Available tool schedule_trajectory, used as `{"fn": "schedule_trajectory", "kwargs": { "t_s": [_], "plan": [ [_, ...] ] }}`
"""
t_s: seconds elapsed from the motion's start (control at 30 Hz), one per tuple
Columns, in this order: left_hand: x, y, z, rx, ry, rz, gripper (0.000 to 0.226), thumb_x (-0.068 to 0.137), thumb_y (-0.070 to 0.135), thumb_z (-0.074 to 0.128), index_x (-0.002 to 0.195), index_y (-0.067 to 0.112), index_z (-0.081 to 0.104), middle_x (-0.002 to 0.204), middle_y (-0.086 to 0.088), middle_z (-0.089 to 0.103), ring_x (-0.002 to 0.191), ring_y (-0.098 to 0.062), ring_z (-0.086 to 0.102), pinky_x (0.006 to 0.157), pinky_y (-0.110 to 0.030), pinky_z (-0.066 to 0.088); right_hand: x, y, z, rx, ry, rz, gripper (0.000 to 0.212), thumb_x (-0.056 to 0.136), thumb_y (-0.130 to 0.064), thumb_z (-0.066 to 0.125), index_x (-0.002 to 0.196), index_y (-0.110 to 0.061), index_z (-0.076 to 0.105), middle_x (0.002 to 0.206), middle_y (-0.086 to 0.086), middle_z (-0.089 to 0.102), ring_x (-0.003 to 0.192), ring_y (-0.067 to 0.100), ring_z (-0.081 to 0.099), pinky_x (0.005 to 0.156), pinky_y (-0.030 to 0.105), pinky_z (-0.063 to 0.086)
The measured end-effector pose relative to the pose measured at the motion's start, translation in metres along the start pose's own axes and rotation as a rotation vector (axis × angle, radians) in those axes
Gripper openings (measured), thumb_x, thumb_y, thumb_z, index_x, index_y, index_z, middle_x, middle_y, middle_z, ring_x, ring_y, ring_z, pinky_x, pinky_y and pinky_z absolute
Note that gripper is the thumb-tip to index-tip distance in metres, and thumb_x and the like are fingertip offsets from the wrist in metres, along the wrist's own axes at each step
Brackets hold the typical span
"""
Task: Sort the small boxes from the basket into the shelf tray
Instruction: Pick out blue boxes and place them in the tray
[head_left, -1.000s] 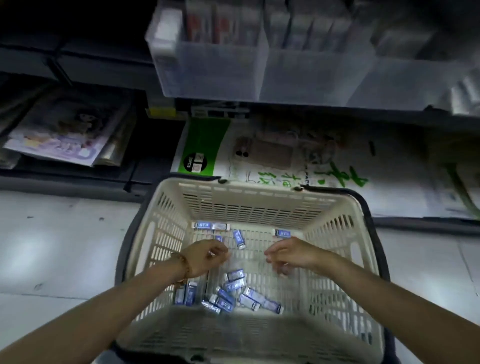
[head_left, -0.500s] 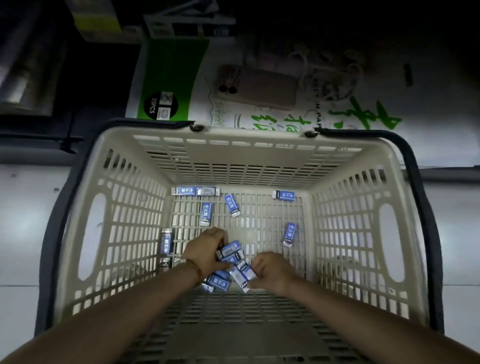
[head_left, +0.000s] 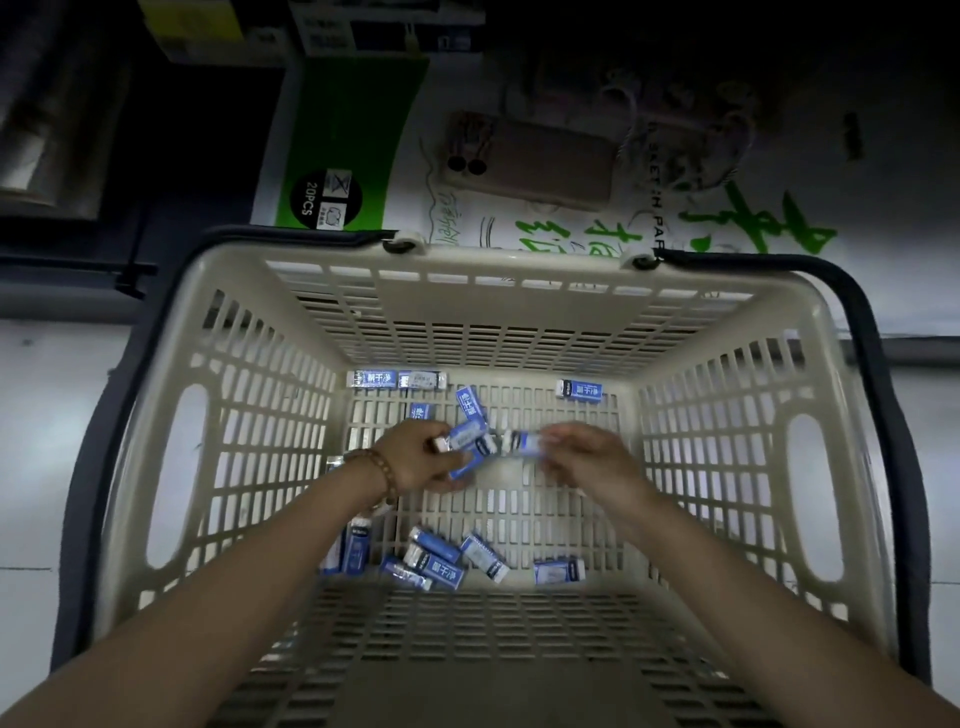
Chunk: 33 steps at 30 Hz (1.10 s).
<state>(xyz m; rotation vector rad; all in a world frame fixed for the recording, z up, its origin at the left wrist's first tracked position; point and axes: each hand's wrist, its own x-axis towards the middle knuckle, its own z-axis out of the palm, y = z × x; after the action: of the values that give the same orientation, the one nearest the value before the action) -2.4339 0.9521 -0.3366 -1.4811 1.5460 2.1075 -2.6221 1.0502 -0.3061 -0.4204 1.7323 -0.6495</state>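
Observation:
A cream plastic basket (head_left: 467, 301) with dark handles stands on the floor below me. Several small blue-and-white boxes lie on its slatted bottom, some at the far wall (head_left: 379, 379) and a cluster near me (head_left: 434, 558). My left hand (head_left: 415, 457), with a bead bracelet at the wrist, grips a bunch of small boxes (head_left: 470, 441) above the basket bottom. My right hand (head_left: 587, 457) pinches one small box (head_left: 524, 444) right beside the left hand's bunch. The shelf tray is out of view.
Behind the basket a large white and green printed carton (head_left: 353, 156) lies on a low shelf. Dark shelving (head_left: 62, 130) sits at the upper left. Pale floor (head_left: 41, 441) shows on both sides of the basket.
Both hands have lifted away from the near cluster of boxes, now holding boxes higher in the basket. The view dropped from the shelf to the basket a second ago.

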Motion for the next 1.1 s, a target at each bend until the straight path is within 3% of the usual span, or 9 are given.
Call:
{"fn": "schedule_trajectory", "kwargs": {
  "t_s": [0.07, 0.17, 0.33, 0.47, 0.53, 0.63, 0.8, 0.93, 1.1],
  "plan": [
    [-0.004, 0.013, 0.001, -0.267, 0.029, 0.008, 0.013, 0.085, 0.009, 0.063, 0.098, 0.011, 0.062, 0.089, -0.006, 0.069, 0.068, -0.008, 0.07, 0.064, -0.017, 0.056, -0.005, -0.019, -0.004, 0.281, 0.055, -0.038, 0.008, 0.089, -0.012, 0.06, 0.094, -0.012, 0.067, 0.082, 0.003, 0.068, 0.074, 0.013, 0.064, 0.072, 0.024, 0.053],
    [-0.012, 0.032, 0.004, -0.495, 0.064, 0.09, 0.022, 0.079, 0.01, 0.067, 0.1, 0.013, 0.061, 0.087, -0.004, 0.071, 0.075, -0.01, 0.07, 0.067, -0.021, 0.056, -0.014, -0.033, 0.001, 0.529, -0.044, -0.092, 0.004, 0.084, -0.012, 0.064, 0.086, -0.015, 0.066, 0.075, -0.002, 0.068, 0.071, 0.01, 0.064, 0.066, 0.018, 0.053],
    [-0.022, 0.048, 0.007, -0.584, 0.069, 0.227, 0.028, 0.072, 0.016, 0.065, 0.1, 0.013, 0.06, 0.089, -0.004, 0.074, 0.083, -0.013, 0.07, 0.071, -0.021, 0.056, -0.021, -0.036, 0.013, 0.56, -0.126, -0.152, 0.024, 0.083, -0.01, 0.064, 0.107, -0.007, 0.064, 0.091, 0.003, 0.074, 0.079, 0.009, 0.068, 0.071, 0.017, 0.054],
    [-0.025, 0.05, 0.014, -0.65, 0.036, 0.206, 0.027, 0.079, 0.023, 0.063, 0.102, 0.009, 0.059, 0.097, -0.008, 0.073, 0.087, -0.018, 0.07, 0.078, -0.025, 0.056, -0.019, -0.031, 0.016, 0.58, -0.055, -0.15, 0.021, 0.078, -0.009, 0.069, 0.099, -0.004, 0.066, 0.094, 0.01, 0.073, 0.083, 0.014, 0.069, 0.072, 0.019, 0.055],
    [-0.027, 0.053, 0.018, -0.61, 0.049, 0.201, 0.033, 0.07, 0.03, 0.068, 0.095, 0.01, 0.057, 0.09, -0.004, 0.074, 0.083, -0.015, 0.07, 0.072, -0.022, 0.056, -0.02, -0.029, 0.018, 0.52, -0.049, -0.174, 0.014, 0.077, -0.009, 0.07, 0.091, -0.007, 0.069, 0.087, 0.006, 0.073, 0.079, 0.012, 0.069, 0.069, 0.018, 0.055],
    [-0.03, 0.055, 0.016, -0.506, 0.146, 0.174, 0.017, 0.081, 0.018, 0.064, 0.087, 0.011, 0.049, 0.085, -0.004, 0.072, 0.075, -0.011, 0.069, 0.064, -0.021, 0.057, -0.018, -0.027, 0.022, 0.422, -0.109, -0.171, 0.011, 0.086, -0.014, 0.063, 0.093, -0.01, 0.071, 0.089, 0.005, 0.075, 0.082, 0.013, 0.071, 0.07, 0.017, 0.055],
    [-0.042, 0.06, -0.018, -0.649, 0.384, 0.094, 0.01, 0.089, 0.009, 0.055, 0.086, 0.007, 0.046, 0.107, -0.021, 0.061, 0.096, -0.033, 0.062, 0.062, -0.032, 0.058, 0.016, -0.028, 0.022, 0.214, -0.038, -0.122, 0.008, 0.088, -0.015, 0.064, 0.094, -0.016, 0.068, 0.09, -0.001, 0.072, 0.078, 0.011, 0.068, 0.066, 0.016, 0.055],
    [-0.061, 0.048, -0.035, -0.774, 0.413, 0.112, 0.016, 0.091, 0.01, 0.053, 0.103, 0.002, 0.049, 0.089, -0.013, 0.065, 0.079, -0.025, 0.069, 0.064, -0.032, 0.06, 0.053, -0.018, 0.041, -0.099, 0.01, -0.145, 0.034, 0.079, -0.016, 0.075, 0.109, -0.005, 0.064, 0.099, 0.006, 0.064, 0.086, 0.014, 0.06, 0.07, 0.019, 0.048],
    [-0.062, 0.051, -0.04, -0.816, 0.397, 0.177, 0.012, 0.091, 0.013, 0.053, 0.095, 0.002, 0.056, 0.078, -0.004, 0.071, 0.073, -0.018, 0.071, 0.064, -0.028, 0.059, 0.073, -0.008, 0.063, -0.316, 0.145, -0.147, 0.028, 0.069, -0.024, 0.083, 0.083, -0.018, 0.06, 0.067, -0.007, 0.054, 0.071, 0.014, 0.056, 0.062, 0.023, 0.041]
  ]
}}
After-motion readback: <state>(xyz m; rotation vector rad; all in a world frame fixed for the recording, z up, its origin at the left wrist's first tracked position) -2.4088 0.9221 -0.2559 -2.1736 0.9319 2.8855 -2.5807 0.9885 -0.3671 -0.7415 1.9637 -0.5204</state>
